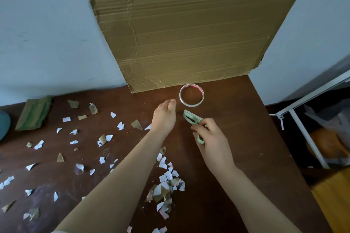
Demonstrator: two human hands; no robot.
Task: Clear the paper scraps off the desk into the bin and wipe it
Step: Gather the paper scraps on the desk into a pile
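White and brown paper scraps (75, 138) lie scattered over the left half of the dark brown desk (236, 157). A denser pile of scraps (166, 185) sits between my forearms. My right hand (212, 142) grips the handle of a small light-green brush (191, 117), its white bristles pointing away from me. My left hand (164, 115) rests on the desk just left of the brush, fingers together and straight, holding nothing. A folded green cloth (35, 113) lies at the desk's far left near the wall.
A roll of tape (191, 95) stands just beyond my hands. A big sheet of cardboard (189, 34) leans against the wall behind it. A white metal rack (303, 128) with bags stands right of the desk's edge.
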